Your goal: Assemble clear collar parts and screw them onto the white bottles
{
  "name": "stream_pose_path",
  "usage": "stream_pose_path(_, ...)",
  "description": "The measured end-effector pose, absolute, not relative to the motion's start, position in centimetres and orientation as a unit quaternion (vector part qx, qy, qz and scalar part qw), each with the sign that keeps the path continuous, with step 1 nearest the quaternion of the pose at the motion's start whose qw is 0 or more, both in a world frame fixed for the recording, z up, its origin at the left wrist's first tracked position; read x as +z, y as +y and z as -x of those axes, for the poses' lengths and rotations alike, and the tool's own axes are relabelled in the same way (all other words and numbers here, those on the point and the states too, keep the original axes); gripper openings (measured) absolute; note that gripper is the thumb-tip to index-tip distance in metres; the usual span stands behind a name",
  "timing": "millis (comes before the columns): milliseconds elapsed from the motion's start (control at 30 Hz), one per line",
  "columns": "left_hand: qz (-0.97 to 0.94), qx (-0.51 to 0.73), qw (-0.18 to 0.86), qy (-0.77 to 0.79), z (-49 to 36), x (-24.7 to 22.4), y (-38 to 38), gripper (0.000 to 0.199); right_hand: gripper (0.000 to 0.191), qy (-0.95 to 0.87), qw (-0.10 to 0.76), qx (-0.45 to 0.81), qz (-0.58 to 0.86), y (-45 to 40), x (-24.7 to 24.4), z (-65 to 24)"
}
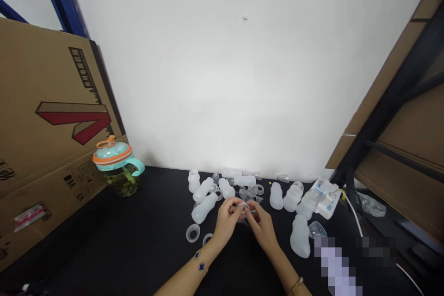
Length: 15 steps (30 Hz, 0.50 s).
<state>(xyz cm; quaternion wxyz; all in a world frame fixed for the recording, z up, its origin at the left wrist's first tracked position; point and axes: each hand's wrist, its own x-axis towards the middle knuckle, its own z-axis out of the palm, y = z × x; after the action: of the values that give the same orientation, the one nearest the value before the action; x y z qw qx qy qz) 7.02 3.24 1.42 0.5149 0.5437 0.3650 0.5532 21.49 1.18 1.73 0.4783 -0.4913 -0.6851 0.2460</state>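
Near the middle of the black table [145, 245], my left hand [227, 219] and my right hand [262, 225] meet, fingers closed around a small clear ring-like part [243, 206]. Part of it is hidden by the fingers. White bottles lie just beyond and left of my hands, one of them [204, 208] close to my left hand. Several clear caps and rings are gathered behind my fingertips. A loose white ring [193, 233] lies left of my left wrist. To the right of my right hand are more bottles, including one lying down [300, 237] beside a clear cap [317, 230].
A jug with an orange and teal lid [118, 166] stands at the left by a large cardboard box [45, 148]. A white wall [222, 78] rises behind the table. At the right are a white power strip [328, 199], its cable and a dark metal frame.
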Motion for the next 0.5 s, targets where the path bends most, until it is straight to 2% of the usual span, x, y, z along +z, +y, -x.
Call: stream_pose_path(500,-0.556,0.567,0.495,0.353,-7.04,1.99,3.01,0.021,0.028,-0.693,0.483,0.244,0.477,0.91,2.17,-21.19)
